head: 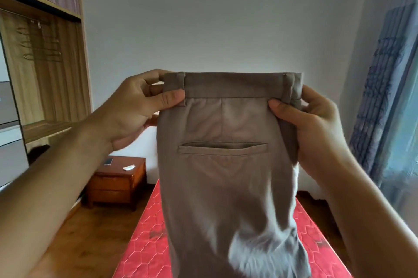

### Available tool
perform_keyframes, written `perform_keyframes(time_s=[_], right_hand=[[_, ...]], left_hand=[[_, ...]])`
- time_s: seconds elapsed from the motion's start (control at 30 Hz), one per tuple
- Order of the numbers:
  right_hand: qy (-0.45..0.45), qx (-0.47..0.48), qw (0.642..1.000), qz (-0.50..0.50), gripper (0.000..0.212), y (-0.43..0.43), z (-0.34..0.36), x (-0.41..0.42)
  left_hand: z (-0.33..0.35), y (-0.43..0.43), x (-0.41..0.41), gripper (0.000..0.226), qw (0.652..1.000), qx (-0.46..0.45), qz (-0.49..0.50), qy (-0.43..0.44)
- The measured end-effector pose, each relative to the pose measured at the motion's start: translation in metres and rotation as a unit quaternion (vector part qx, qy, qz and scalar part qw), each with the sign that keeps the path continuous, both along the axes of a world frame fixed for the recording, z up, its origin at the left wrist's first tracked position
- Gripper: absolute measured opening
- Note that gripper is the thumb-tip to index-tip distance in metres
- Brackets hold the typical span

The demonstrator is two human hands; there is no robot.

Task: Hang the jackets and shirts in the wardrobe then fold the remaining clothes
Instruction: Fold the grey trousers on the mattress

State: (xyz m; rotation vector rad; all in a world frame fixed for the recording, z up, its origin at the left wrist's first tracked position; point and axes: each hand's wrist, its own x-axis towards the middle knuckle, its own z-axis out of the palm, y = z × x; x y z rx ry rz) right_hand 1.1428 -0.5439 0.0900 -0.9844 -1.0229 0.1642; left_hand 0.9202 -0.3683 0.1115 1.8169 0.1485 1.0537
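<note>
Fingers and thumbs pinch the trousers' waistband corners.
Left hand and right hand hold them up flat above the red mattress, likely aligning the legs before folding.

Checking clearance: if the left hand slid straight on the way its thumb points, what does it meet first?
The left hand points along the waistband of the taupe fabric trousers it pinches; past that cloth, likely the right hand, though depth is unclear.
</note>
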Motion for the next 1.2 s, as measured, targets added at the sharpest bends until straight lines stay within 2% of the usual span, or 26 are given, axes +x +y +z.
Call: perform_keyframes(time_s=[0.17,0.33,0.47,0.57,0.7,0.83,0.93,1.07,1.2], right_hand=[[-0.03,0.038,0.998,0.034,0.029,-0.035,0.026,-0.008],[-0.029,0.001,0.999,0.046,0.029,-0.036,0.018,0.007],[-0.036,-0.097,0.994,0.023,0.025,-0.02,-0.016,0.04],[-0.072,-0.197,0.978,-0.014,0.021,-0.002,-0.058,0.07],[-0.124,-0.32,0.937,-0.065,0.016,0.025,-0.132,0.112],[-0.177,-0.404,0.891,-0.109,0.022,0.052,-0.218,0.137],[-0.157,-0.431,0.882,-0.109,0.021,0.067,-0.285,0.144],[-0.103,-0.477,0.869,-0.082,0.021,0.082,-0.365,0.15],[-0.06,-0.538,0.84,-0.043,0.028,0.116,-0.414,0.171]], left_hand=[[0.015,-0.043,0.001,0.031,0.993,-0.046,-0.003,-0.109],[0.007,-0.038,0.018,0.038,0.994,-0.058,0.016,-0.09],[-0.028,-0.012,0.045,0.034,0.997,-0.047,0.056,0.004],[-0.07,0.008,0.068,0.029,0.993,-0.023,0.076,0.082],[-0.143,0.047,0.096,0.021,0.963,0.076,0.13,0.221],[-0.217,0.065,0.118,0.021,0.929,0.101,0.127,0.334],[-0.273,0.071,0.134,0.024,0.908,0.078,0.131,0.389],[-0.352,0.086,0.147,0.029,0.887,-0.011,0.113,0.448],[-0.403,0.108,0.166,0.022,0.868,-0.033,0.111,0.483]])
